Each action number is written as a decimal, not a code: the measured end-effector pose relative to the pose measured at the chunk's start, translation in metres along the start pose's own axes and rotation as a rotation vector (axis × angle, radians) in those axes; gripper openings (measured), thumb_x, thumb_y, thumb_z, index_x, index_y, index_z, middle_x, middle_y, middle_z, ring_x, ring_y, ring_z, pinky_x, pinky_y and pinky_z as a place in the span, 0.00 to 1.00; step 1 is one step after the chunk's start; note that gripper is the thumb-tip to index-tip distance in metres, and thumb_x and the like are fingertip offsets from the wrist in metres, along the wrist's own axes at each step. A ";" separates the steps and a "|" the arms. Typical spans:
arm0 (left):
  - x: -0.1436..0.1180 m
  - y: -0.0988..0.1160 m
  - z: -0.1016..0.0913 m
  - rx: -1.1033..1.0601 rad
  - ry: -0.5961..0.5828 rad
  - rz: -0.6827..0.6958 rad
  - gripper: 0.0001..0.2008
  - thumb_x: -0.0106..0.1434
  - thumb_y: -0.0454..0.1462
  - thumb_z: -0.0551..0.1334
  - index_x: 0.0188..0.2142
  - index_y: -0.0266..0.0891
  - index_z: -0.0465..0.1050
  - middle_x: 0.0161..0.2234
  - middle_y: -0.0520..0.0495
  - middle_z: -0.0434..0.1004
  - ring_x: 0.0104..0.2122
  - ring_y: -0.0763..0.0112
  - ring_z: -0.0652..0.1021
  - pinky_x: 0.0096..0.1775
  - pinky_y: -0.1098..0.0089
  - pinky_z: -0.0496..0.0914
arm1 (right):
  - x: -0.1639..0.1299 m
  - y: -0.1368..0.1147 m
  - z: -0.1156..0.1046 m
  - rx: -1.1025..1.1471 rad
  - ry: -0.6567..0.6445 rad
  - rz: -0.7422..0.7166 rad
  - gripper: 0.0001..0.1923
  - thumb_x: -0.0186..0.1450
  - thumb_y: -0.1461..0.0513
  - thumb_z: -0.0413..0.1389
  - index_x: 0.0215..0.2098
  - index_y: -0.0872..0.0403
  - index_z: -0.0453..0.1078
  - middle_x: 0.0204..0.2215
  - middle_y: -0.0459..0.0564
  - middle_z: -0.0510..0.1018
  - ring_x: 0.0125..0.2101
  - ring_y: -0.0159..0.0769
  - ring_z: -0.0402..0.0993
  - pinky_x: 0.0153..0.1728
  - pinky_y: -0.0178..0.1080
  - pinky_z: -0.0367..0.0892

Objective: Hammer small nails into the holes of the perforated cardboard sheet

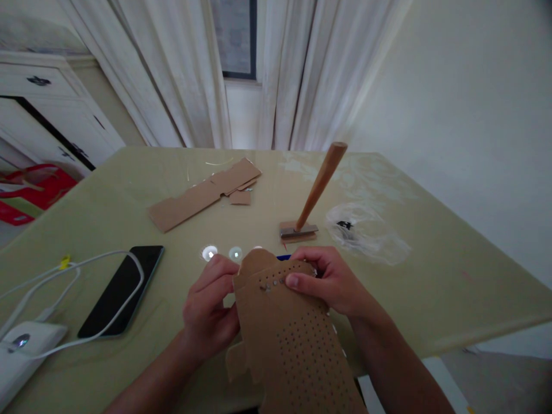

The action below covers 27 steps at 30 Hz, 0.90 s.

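Between my two hands is a brown piece of cardboard [276, 328] with a rounded top and rows of small punched holes. Several small round metallic pieces sit in a row of holes near its upper edge. My left hand [213, 307] grips the left edge, its fingertips partly behind the board. My right hand [330, 282] pinches the upper right edge, thumb pressed on the front beside the metallic pieces. A bit of something blue [283, 257] shows just behind the top edge. A hammer [318, 192] stands on its head beyond, handle leaning up to the right, on a small cardboard piece.
Flat cardboard strips [194, 201] lie at the back left. A clear plastic bag [366, 233] is right of the hammer. On the left are a phone [125, 293], a white cable [140, 270] and a white power bank [32, 356]. Curtains [172, 69] hang behind the table [431, 276].
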<state>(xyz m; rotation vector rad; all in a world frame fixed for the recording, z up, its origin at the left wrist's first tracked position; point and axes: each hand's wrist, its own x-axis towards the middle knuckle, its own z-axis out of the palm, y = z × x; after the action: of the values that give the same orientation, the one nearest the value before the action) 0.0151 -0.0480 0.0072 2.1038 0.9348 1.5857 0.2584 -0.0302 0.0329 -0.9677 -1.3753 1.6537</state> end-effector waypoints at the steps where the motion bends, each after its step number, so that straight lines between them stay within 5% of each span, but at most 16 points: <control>1: 0.001 -0.001 0.000 0.006 0.007 0.024 0.06 0.69 0.39 0.69 0.36 0.45 0.75 0.31 0.48 0.78 0.29 0.64 0.75 0.30 0.62 0.70 | 0.000 0.000 0.000 -0.020 0.003 -0.011 0.13 0.62 0.53 0.74 0.35 0.54 0.83 0.25 0.42 0.75 0.23 0.25 0.67 0.22 0.26 0.61; 5: 0.000 -0.011 0.001 0.002 0.029 0.101 0.04 0.68 0.34 0.69 0.37 0.42 0.75 0.32 0.48 0.77 0.30 0.67 0.75 0.31 0.66 0.69 | 0.002 0.003 0.002 -0.040 0.022 -0.035 0.14 0.63 0.53 0.74 0.34 0.54 0.81 0.25 0.41 0.73 0.23 0.24 0.65 0.21 0.26 0.58; 14: -0.005 -0.020 0.003 -0.074 -0.024 0.030 0.03 0.69 0.32 0.68 0.38 0.40 0.76 0.40 0.45 0.79 0.37 0.66 0.78 0.38 0.66 0.72 | 0.000 0.008 0.001 0.122 0.067 -0.054 0.15 0.61 0.53 0.75 0.35 0.53 0.81 0.25 0.42 0.76 0.22 0.24 0.68 0.22 0.26 0.63; 27: -0.019 -0.020 0.003 -0.119 -0.004 0.051 0.01 0.70 0.34 0.68 0.41 0.41 0.77 0.40 0.44 0.77 0.36 0.64 0.76 0.34 0.65 0.73 | 0.000 0.003 0.002 -0.042 -0.003 -0.038 0.16 0.63 0.52 0.73 0.36 0.55 0.79 0.26 0.41 0.73 0.23 0.25 0.65 0.22 0.27 0.58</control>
<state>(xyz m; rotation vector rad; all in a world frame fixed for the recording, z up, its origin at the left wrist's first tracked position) 0.0086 -0.0460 -0.0193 2.0635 0.7708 1.6192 0.2566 -0.0315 0.0299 -0.9578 -1.4272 1.6046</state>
